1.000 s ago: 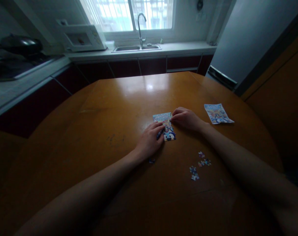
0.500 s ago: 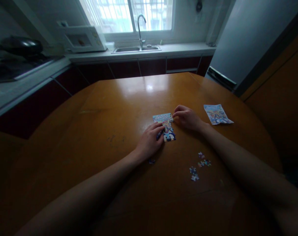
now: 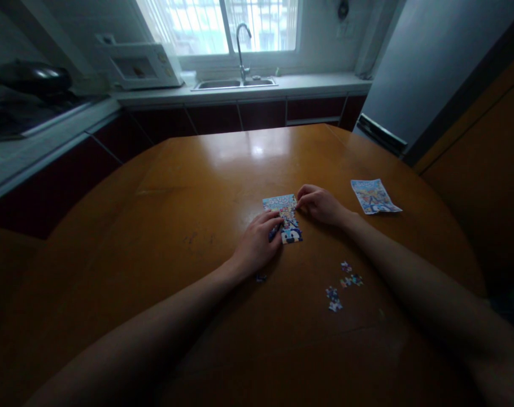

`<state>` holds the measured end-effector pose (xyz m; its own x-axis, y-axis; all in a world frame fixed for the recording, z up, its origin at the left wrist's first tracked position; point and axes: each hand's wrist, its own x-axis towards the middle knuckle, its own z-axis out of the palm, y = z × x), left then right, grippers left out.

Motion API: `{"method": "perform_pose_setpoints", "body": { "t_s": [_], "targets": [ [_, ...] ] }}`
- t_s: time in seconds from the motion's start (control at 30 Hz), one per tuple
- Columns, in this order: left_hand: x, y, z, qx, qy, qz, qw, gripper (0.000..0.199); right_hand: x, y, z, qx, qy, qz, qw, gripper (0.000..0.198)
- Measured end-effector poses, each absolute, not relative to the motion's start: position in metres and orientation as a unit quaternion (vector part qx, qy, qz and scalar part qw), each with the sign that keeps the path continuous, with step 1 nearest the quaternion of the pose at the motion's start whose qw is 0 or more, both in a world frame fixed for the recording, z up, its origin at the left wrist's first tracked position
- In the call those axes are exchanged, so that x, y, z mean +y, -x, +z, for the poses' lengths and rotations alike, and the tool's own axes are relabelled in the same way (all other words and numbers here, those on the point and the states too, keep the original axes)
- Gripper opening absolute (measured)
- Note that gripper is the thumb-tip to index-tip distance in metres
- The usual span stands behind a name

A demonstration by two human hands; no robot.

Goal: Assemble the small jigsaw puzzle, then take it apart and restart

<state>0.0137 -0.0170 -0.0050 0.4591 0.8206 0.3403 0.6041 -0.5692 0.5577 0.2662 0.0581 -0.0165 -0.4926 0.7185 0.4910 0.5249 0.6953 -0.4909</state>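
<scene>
A partly joined jigsaw puzzle [image 3: 291,235] lies flat on the table, with pale blue lettering at its far end and a blue cartoon face at its near end. My left hand [image 3: 259,237] rests over its left side, fingers stretched out and covering part of it. At the right edge of the puzzle, my right hand [image 3: 318,204] has thumb and forefinger pinched on a puzzle piece, mostly hidden by the fingertips. One dark loose piece [image 3: 261,278] is beside my left wrist. Several loose puzzle pieces [image 3: 334,298] lie nearer me, to the right.
A creased picture sheet [image 3: 374,196] with similar artwork lies right of my right hand. The wooden table [image 3: 189,186] has a rounded edge. Beyond it are a counter with a sink [image 3: 218,85], a microwave [image 3: 140,66], a pan [image 3: 32,76] on the stove and a fridge [image 3: 435,62].
My right fingertips have moved slightly nearer me and left along the puzzle's right edge. My left hand stays on the puzzle, and the loose pieces lie as before.
</scene>
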Motion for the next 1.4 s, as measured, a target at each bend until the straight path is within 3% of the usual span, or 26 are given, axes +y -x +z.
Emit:
{"method": "perform_pose_setpoints", "body": {
  "t_s": [0.2,0.67,1.4],
  "targets": [
    [-0.017,-0.014,-0.005,0.428,-0.835,0.295,0.18,0.028,0.057,-0.269,-0.015,-0.827,0.384,0.127,0.39,0.016],
    [-0.017,-0.014,-0.005,0.426,-0.836,0.294,0.18,0.029,0.053,-0.258,-0.016,-0.849,0.364,0.128,0.36,0.03],
    [-0.017,-0.012,-0.003,0.433,-0.841,0.278,0.166,0.028,0.056,-0.26,-0.017,-0.84,0.362,0.158,0.372,0.029]
  ]
}}
